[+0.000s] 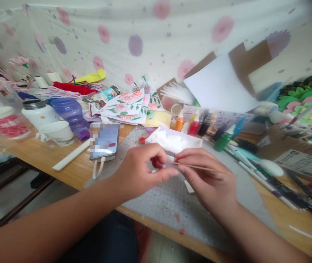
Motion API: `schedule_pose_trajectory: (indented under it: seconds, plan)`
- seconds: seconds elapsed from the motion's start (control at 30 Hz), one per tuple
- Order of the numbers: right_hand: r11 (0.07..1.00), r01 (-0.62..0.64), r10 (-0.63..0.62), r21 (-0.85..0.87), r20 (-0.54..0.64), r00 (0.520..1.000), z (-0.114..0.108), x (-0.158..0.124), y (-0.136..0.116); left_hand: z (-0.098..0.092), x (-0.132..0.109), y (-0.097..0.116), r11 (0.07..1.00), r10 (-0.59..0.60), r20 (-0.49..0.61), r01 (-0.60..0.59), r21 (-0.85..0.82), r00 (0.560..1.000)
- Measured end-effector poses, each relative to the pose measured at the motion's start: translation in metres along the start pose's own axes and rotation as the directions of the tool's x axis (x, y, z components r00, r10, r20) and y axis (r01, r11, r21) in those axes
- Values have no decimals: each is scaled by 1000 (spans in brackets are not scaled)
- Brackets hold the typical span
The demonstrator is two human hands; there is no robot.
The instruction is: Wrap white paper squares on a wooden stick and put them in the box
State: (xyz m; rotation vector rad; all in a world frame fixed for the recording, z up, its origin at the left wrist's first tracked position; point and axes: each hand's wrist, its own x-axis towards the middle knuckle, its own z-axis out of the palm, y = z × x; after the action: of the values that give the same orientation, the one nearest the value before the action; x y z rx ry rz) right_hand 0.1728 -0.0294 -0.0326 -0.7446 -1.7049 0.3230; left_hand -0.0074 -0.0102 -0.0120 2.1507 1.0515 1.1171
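Together, left hand (pixel 141 170) pinches perhaps red paper (pixel 157 162); right hand (pixel 206 177) grips a thin stick (pixel 202 168).

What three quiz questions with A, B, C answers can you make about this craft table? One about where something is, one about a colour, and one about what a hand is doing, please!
1. Where does the phone lie?
A. left of the hands
B. on the floor
C. on top of the white cup

2. What colour is the squashed plastic bottle?
A. orange
B. purple
C. black

3. What is the right hand doing?
A. resting flat on the mat
B. lifting the green bottle
C. pinching a thin wooden stick

Answers:
1 A, the phone sits on the table edge left of the left hand.
2 B, its plastic is purple.
3 C, its fingers close on the stick.
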Motion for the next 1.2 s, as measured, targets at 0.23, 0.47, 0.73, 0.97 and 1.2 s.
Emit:
schedule_pose_trajectory:
  seconds: [0.23, 0.47, 0.73, 0.97, 1.2]
  plan:
    - [1000, -4, 4, -16, -25, 1000, 0, 0, 2, 8, 4, 3, 963, -208, 79, 219, -156, 975]
    - [987, -160, 153, -15, -220, 963, -2, 3, 18, 17, 17, -18, 794, -422, 53, 397, -461, 905]
    - [926, -277, 361, 256, -383, 850, -5, 9, 35, 23, 31, -39, 782, -529, -69, 455, -425, 846]
    - [906, -206, 290, 370, -189, 938, 1, 3, 24, 15, 16, -13, 714, -276, 152, 308, -629, 949]
    - [835, -205, 260, 511, -37, 965, -1, 1, 16, 15, 11, -13, 590, -209, 296, 362, -722, 932]
